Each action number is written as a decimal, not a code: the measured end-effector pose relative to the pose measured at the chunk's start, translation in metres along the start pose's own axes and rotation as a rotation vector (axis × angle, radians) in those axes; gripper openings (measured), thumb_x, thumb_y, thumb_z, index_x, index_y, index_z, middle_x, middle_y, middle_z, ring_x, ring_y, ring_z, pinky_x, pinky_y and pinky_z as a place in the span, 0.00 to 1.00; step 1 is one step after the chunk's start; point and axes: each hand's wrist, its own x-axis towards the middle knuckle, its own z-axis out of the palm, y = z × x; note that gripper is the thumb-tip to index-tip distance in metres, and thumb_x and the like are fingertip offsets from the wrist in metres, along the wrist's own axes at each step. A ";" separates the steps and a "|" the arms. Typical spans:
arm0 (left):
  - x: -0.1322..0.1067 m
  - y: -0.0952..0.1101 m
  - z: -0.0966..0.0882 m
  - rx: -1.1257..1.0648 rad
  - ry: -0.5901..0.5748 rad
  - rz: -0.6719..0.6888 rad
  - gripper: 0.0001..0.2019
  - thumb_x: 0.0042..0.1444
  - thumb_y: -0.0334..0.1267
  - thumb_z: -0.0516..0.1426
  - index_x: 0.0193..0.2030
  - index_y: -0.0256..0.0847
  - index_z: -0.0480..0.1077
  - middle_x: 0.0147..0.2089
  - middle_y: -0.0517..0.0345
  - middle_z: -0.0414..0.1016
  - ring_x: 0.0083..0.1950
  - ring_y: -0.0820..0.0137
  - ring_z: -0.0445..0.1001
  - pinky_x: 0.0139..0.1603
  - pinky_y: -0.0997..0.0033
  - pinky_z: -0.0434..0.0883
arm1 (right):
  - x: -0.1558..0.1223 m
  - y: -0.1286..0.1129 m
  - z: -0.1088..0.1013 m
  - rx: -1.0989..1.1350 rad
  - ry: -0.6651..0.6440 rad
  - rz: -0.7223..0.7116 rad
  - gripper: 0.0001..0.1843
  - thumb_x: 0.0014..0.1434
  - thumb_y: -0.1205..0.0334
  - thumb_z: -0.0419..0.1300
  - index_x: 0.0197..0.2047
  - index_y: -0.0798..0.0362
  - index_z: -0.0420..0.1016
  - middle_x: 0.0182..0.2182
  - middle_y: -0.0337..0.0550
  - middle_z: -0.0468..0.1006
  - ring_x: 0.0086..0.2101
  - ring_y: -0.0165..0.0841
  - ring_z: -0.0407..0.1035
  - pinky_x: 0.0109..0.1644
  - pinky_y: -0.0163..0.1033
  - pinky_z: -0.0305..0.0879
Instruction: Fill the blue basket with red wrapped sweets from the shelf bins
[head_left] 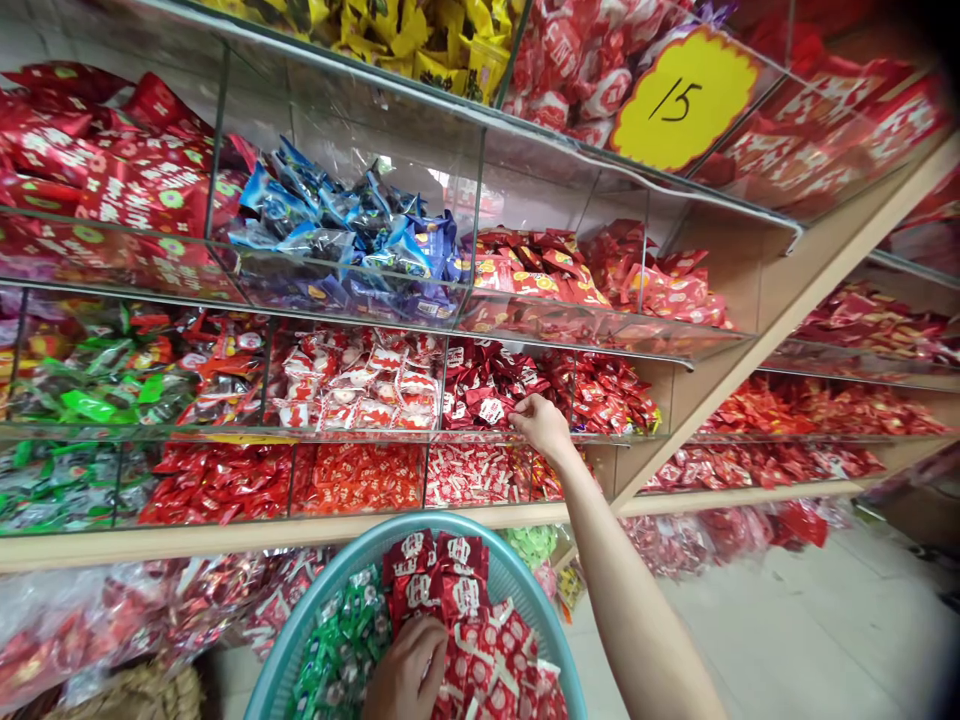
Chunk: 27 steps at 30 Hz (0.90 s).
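My right hand (544, 424) reaches into a shelf bin, its fingertips pinched together at a dark red candy packet (492, 410) with a white print. Around it lie more dark red packets of the same kind. Below, my left hand (414, 660) is over the candy inside a teal plastic basket (439, 522). Its fingers are curled closed, and whatever they hold is hidden. The basket carries dark red candy packets (435, 575) at the back, green-wrapped candies (341, 640) on the left and red-and-white candies (495, 655) on the right.
Glass-fronted shelves hold bins of blue packets (330, 215), red packets (536, 265) and white-and-red candies (367, 385). A yellow price tag (686, 100) reading 15 hangs above. A slanted wooden panel (780, 300) stands at the right. Bagged candy (82, 620) lies beneath the shelf.
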 end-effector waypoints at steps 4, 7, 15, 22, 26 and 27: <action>-0.001 0.000 0.000 -0.008 0.000 -0.007 0.10 0.61 0.33 0.48 0.37 0.44 0.70 0.40 0.56 0.77 0.43 0.71 0.76 0.45 0.75 0.72 | -0.003 0.000 -0.002 -0.009 0.017 -0.024 0.04 0.51 0.60 0.59 0.28 0.51 0.69 0.28 0.38 0.76 0.30 0.31 0.68 0.33 0.34 0.55; -0.001 0.001 -0.001 -0.009 -0.004 -0.018 0.11 0.61 0.33 0.47 0.37 0.43 0.70 0.40 0.56 0.77 0.43 0.71 0.76 0.45 0.75 0.72 | -0.005 0.002 -0.003 0.028 0.023 -0.044 0.07 0.51 0.59 0.59 0.25 0.51 0.67 0.27 0.38 0.76 0.29 0.31 0.68 0.33 0.35 0.55; 0.000 0.001 -0.001 -0.006 -0.005 -0.023 0.11 0.61 0.34 0.47 0.38 0.44 0.71 0.41 0.55 0.77 0.44 0.71 0.76 0.45 0.74 0.72 | -0.002 0.017 0.004 0.261 0.123 -0.124 0.08 0.50 0.56 0.57 0.25 0.50 0.67 0.22 0.37 0.73 0.25 0.31 0.66 0.30 0.35 0.57; -0.001 0.001 0.000 -0.036 -0.015 -0.048 0.12 0.62 0.35 0.46 0.38 0.44 0.71 0.40 0.56 0.76 0.44 0.71 0.75 0.45 0.74 0.72 | -0.016 0.016 0.004 0.409 0.265 -0.275 0.09 0.56 0.54 0.54 0.31 0.51 0.65 0.22 0.37 0.72 0.22 0.29 0.64 0.28 0.34 0.59; -0.001 0.004 -0.003 -0.087 -0.017 -0.076 0.12 0.62 0.36 0.46 0.37 0.44 0.71 0.40 0.54 0.76 0.44 0.70 0.75 0.46 0.72 0.72 | -0.038 0.003 -0.014 0.390 0.369 -0.348 0.09 0.59 0.55 0.53 0.33 0.52 0.67 0.27 0.40 0.74 0.26 0.30 0.68 0.33 0.35 0.64; -0.001 0.005 -0.004 -0.112 -0.013 -0.085 0.12 0.61 0.37 0.47 0.37 0.44 0.72 0.41 0.54 0.77 0.44 0.70 0.75 0.46 0.72 0.72 | -0.046 0.000 -0.019 0.386 0.403 -0.358 0.09 0.59 0.55 0.53 0.34 0.52 0.67 0.29 0.41 0.75 0.28 0.30 0.69 0.35 0.35 0.65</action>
